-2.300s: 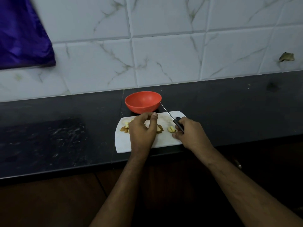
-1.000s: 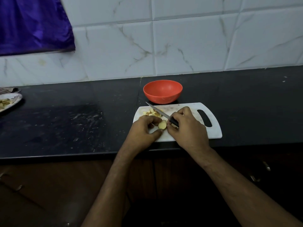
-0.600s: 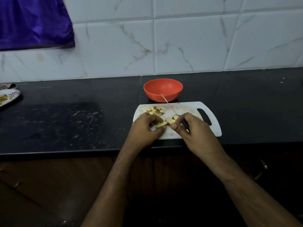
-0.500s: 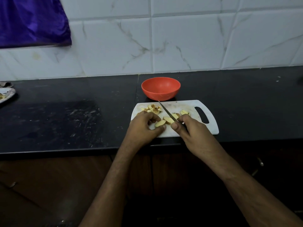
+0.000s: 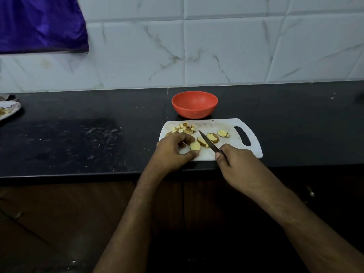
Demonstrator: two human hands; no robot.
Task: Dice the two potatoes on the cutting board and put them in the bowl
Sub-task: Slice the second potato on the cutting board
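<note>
A white cutting board point(image 5: 228, 125) lies on the black counter, with an orange bowl point(image 5: 194, 104) right behind it; the bowl looks empty. A pile of diced potato point(image 5: 184, 128) sits at the board's far left. Three thicker potato slices point(image 5: 213, 137) lie in a row in the middle. My left hand point(image 5: 174, 149) pinches one potato slice point(image 5: 195, 146) between thumb and fingers at the board's near edge. My right hand point(image 5: 236, 164) grips the handle of a knife point(image 5: 208, 141), whose blade points up-left across the slices.
A plate with scraps point(image 5: 7, 110) sits at the counter's far left edge. A purple cloth point(image 5: 39, 22) hangs on the tiled wall at upper left. Wooden cabinet doors point(image 5: 59, 223) are below the counter's front edge.
The potato piece now lies as separate slices spread to the right. My right hand has drawn back toward the board's near edge with the knife. My left hand still holds the end slice.
</note>
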